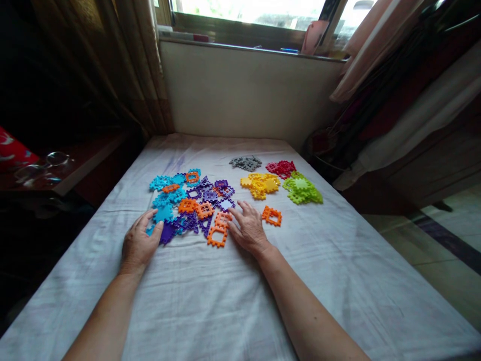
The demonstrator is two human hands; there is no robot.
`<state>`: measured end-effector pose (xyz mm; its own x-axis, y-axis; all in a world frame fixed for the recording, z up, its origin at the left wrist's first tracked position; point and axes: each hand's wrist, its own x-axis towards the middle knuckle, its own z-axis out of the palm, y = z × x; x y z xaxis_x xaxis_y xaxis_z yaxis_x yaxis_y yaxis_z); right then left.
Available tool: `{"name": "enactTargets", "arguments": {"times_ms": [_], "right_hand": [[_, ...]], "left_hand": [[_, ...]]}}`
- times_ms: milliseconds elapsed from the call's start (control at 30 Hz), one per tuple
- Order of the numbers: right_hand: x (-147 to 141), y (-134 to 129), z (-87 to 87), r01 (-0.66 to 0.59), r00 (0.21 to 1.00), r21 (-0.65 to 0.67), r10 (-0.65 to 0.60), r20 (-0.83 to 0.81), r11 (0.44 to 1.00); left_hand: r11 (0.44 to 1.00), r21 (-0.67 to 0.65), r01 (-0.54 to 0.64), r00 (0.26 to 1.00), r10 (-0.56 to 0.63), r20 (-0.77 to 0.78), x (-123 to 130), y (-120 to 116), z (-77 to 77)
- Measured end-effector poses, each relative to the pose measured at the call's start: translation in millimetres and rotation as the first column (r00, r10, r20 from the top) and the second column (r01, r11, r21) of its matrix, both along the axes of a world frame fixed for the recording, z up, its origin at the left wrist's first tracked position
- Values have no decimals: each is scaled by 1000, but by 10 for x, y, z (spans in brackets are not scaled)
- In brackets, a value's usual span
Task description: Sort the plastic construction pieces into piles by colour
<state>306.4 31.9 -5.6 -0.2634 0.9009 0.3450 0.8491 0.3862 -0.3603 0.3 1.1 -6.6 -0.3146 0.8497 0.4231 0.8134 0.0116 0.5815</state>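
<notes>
Blue, purple and orange notched plastic pieces [188, 205] lie jumbled between the left hand [141, 235] and right hand [246, 226], both loosely spread.

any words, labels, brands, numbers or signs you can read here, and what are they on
None: no text can be read.
Plastic pieces: no legible lettering.
Red item at the picture's left: pale marks, not readable as text.
Small blue item on the windowsill: too small and blurred to tell.
</notes>
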Motion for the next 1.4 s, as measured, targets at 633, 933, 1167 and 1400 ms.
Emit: {"name": "enactTargets", "arguments": {"times_ms": [633, 933, 1167, 1400], "right_hand": [[47, -58, 60, -158, 986, -11, 157, -55, 987], [171, -41, 55, -69, 985, 137, 89, -146, 988], [771, 88, 74, 315, 946, 156, -296, -134, 936], [896, 159, -54, 302, 941, 13, -296, -164, 953]], "left_hand": [[1000, 31, 1, 999, 0, -33, -48, 17, -103], [999, 33, 5, 1000, -4, -23, -72, 16, -106], [999, 41, 15, 1000, -14, -19, -80, 33, -123], [1000, 26, 17, 999, -16, -42, -72, 40, -118]]}}
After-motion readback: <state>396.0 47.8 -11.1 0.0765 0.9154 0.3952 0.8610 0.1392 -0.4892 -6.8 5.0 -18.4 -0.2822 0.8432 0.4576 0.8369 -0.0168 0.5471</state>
